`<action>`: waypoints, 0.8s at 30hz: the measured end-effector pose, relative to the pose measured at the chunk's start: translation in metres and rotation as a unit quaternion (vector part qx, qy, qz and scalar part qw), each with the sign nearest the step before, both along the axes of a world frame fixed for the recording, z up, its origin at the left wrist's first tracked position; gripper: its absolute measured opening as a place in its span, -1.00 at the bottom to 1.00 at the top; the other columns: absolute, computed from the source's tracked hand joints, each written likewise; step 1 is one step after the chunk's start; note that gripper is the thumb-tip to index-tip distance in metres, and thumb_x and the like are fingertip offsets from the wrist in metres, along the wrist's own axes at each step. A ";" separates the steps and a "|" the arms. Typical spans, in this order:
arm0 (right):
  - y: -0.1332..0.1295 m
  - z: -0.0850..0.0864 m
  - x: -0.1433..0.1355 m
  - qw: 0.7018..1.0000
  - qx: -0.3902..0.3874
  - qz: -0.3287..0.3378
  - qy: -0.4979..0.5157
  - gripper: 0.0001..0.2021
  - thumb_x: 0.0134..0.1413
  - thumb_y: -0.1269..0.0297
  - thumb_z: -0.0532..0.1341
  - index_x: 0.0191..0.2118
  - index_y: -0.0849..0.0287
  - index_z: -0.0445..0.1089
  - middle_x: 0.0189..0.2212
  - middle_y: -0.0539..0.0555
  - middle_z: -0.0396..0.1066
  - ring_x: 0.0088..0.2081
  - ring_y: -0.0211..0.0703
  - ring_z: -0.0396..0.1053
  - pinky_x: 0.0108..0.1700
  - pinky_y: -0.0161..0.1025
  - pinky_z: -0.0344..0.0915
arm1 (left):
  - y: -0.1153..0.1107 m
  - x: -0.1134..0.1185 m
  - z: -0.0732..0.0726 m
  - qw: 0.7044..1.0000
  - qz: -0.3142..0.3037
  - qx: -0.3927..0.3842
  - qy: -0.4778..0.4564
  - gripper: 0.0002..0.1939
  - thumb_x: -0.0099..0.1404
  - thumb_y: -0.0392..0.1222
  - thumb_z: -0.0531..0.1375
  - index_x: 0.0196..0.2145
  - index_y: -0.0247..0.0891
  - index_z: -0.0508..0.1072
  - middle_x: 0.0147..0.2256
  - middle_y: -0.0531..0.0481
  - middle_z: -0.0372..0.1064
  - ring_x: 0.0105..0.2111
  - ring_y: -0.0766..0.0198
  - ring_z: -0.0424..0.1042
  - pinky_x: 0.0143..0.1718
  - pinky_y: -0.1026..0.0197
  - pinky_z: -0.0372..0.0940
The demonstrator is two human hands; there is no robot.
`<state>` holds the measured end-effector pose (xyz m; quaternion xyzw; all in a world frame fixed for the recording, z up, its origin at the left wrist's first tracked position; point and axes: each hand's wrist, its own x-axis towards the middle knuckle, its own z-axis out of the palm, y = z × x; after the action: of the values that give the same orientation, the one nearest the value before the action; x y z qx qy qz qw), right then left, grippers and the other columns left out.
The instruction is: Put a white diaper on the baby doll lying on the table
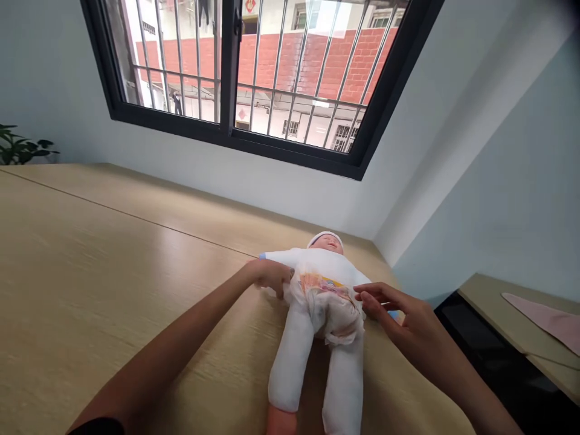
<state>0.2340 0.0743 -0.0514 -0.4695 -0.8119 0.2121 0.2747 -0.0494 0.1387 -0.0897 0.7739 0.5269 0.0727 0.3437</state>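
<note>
A baby doll in a white long-sleeved outfit and a white cap lies on its back on the wooden table, legs toward me. Around its hips, over the white trousers, is a white diaper with an orange and yellow printed waistband. At the diaper's left side, my left hand has its fingers curled round the edge; the fingertips are partly hidden. On the opposite side my right hand reaches in with fingers stretched out and thumb a little apart, fingertips at the diaper's right edge.
The light wooden table extends far to the left, with a seam along its back. Behind it is a wall with a dark-framed barred window. A plant stands at far left. To the right, a lower surface holds a pink cloth.
</note>
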 end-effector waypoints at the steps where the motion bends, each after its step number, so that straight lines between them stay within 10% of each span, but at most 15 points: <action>1: -0.001 0.001 -0.005 1.000 -0.004 0.015 -0.003 -0.65 0.23 -0.08 0.07 -0.14 0.04 0.43 -0.14 0.03 0.48 -0.23 -0.13 0.43 -0.43 -0.31 0.26 | 0.001 -0.007 0.005 1.000 -0.009 -0.017 -0.002 -0.89 -0.17 -0.28 0.29 -0.67 -0.27 0.40 -0.67 0.12 0.21 -0.59 0.35 0.15 -0.49 0.28 0.10; 8: 0.008 0.005 -0.065 0.989 0.029 0.144 0.019 -0.85 0.24 0.20 0.13 -0.24 0.09 0.42 -0.26 -0.01 0.47 -0.21 -0.15 0.39 -0.13 -0.21 0.29 | -0.001 -0.027 0.024 0.988 -0.038 -0.122 -0.086 -0.73 0.15 -0.02 0.15 -0.35 -0.26 0.49 -0.41 0.02 0.46 -0.39 0.30 0.42 -0.27 0.27 0.32; 14: 0.026 -0.018 -0.111 0.967 0.115 0.204 -0.097 -0.78 0.05 0.46 0.23 -0.15 0.13 0.35 -0.16 0.06 0.37 -0.14 -0.05 0.32 -0.08 -0.08 0.25 | 0.001 -0.026 0.019 0.955 -0.001 -0.174 -0.238 -0.84 0.04 -0.12 0.24 -0.46 -0.28 0.48 -0.47 0.02 0.47 -0.46 0.28 0.47 -0.23 0.17 0.37; 19: 0.033 -0.036 -0.118 0.973 0.135 0.182 -0.039 -0.62 0.12 0.44 0.20 0.05 0.09 0.18 -0.07 0.11 0.26 -0.16 -0.07 0.32 -0.14 -0.12 0.32 | 0.006 -0.026 0.014 0.954 0.013 -0.167 -0.248 -0.85 -0.01 -0.16 0.28 -0.47 -0.29 0.48 -0.53 0.06 0.42 -0.47 0.30 0.44 -0.31 0.20 0.37; 24: 0.033 -0.027 -0.109 0.973 0.127 0.188 -0.035 -0.87 0.19 0.42 0.17 -0.15 0.10 0.30 -0.17 0.06 0.31 -0.20 -0.11 0.34 -0.16 -0.16 0.31 | 0.005 -0.023 0.017 0.947 -0.033 -0.182 -0.263 -0.86 0.02 -0.17 0.28 -0.54 -0.28 0.44 -0.55 0.10 0.39 -0.54 0.38 0.36 -0.38 0.29 0.32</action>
<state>0.1254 0.1071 -0.0782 -0.2766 -0.9151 0.1390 0.2583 -0.0723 0.1433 -0.0728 0.6686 0.3965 0.1656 0.6069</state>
